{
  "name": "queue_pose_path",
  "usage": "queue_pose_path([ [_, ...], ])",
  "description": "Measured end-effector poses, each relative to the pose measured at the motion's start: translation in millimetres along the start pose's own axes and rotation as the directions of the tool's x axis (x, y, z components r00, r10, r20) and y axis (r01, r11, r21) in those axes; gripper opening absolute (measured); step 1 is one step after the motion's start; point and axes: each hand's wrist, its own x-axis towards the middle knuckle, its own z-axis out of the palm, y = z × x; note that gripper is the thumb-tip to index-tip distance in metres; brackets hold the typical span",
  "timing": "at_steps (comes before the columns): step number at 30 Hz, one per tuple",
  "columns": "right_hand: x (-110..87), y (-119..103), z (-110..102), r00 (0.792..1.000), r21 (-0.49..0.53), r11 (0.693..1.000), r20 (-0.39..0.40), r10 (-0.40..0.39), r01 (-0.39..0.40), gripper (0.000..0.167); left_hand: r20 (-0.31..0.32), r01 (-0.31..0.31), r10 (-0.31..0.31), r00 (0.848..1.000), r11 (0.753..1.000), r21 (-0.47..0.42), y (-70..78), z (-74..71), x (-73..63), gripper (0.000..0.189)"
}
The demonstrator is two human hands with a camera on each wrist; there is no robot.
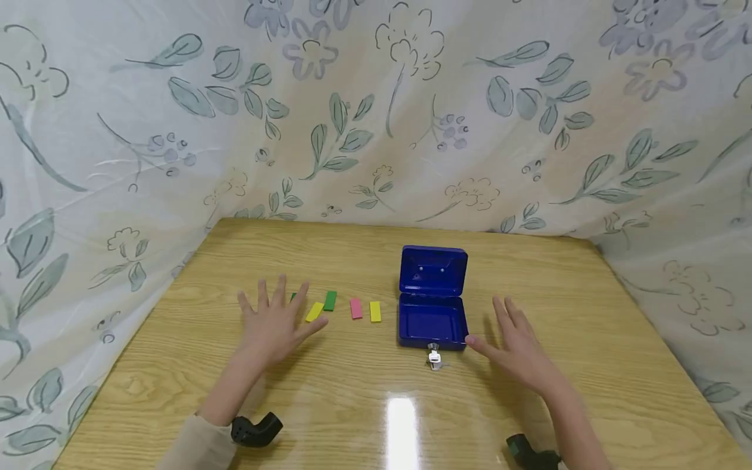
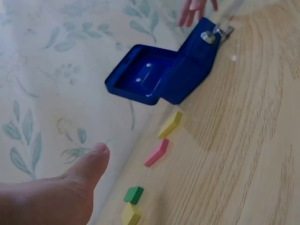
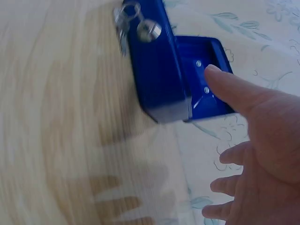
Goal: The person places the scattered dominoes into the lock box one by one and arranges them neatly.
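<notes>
A blue metal cash box [image 1: 433,320] stands on the table with its lid [image 1: 433,271] raised, and nothing shows inside it. From the lock on its front hang silver keys [image 1: 434,359]. To its left lie small flat blocks: a yellow one [image 1: 375,312], a pink one [image 1: 356,308], a green one [image 1: 330,301] and another yellow one [image 1: 314,312]. A second green block is mostly hidden behind the left hand [image 1: 271,329], which is spread beside the blocks and holds nothing. The right hand [image 1: 519,346], fingers extended and holding nothing, is at the box's right, thumb overlapping its front corner in the head view.
A wooden table [image 1: 329,385] bears everything. Floral cloth [image 1: 364,130] hangs behind it and at both sides. Black devices sit at the wrists, one at the left [image 1: 256,429] and one at the right [image 1: 531,454]. Light glares off the table's front.
</notes>
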Motion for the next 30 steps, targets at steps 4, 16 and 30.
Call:
queue_pose_path([
  [4,4.5,-2.3,5.5,1.0,0.114,0.993,-0.016,-0.023,0.025,0.103,0.01,0.015,-0.015,1.0,0.999,-0.028,-6.3,-0.8,-6.6,0.093],
  [16,17.0,-4.6,14.2,0.994,0.498,0.861,0.082,0.07,-0.101,0.088,-0.045,-0.086,0.078,0.996,0.974,-0.211,-33.2,6.8,-18.2,0.113],
  [30,25.0,0.0,21.5,0.995,0.498,0.864,0.094,0.035,-0.078,0.079,-0.086,-0.194,0.173,0.981,0.892,-0.408,-55.3,17.5,-15.8,0.107],
])
